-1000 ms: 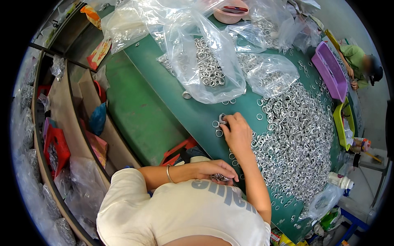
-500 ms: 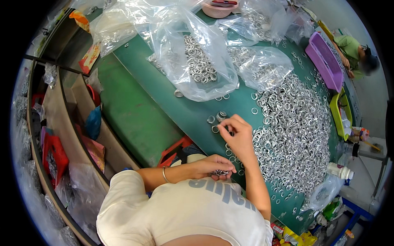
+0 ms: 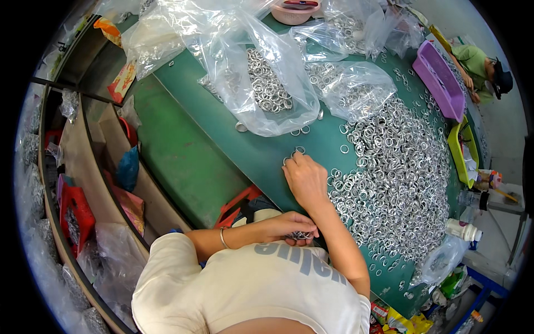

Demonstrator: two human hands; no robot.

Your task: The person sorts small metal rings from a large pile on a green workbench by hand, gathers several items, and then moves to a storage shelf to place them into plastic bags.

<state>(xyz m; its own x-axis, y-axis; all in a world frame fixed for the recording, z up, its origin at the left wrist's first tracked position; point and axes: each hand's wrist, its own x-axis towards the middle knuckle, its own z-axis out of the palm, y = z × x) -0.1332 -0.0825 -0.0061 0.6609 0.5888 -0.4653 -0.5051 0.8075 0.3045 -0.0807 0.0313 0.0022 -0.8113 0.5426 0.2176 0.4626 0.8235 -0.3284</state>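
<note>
My left hand [image 3: 289, 224] is held close to my body, its fingers curled around several silver metal rings [image 3: 300, 235]. My right hand [image 3: 306, 179] reaches over the green table, knuckles up, with the fingers bent together onto a small group of metal rings [image 3: 300, 150]. Its fingertips are partly hidden among these rings. Just right of that hand spreads a large heap of loose metal rings [image 3: 397, 183]. A few stray rings lie between the small group and the clear plastic bag [image 3: 267, 125] beyond, which has more rings in it.
A second clear bag of rings [image 3: 361, 92], a pink bowl [image 3: 295, 15], a purple basket [image 3: 439, 80] and a yellow-green basket [image 3: 463, 156] stand farther off. A white bottle [image 3: 463, 230] lies at the right. Another person [image 3: 473, 67] is at the far right. Shelving [image 3: 75, 145] runs along the left.
My right hand has moved away from me and slightly left, onto the small group of rings. My left hand keeps its place. The other person's head has shifted a little.
</note>
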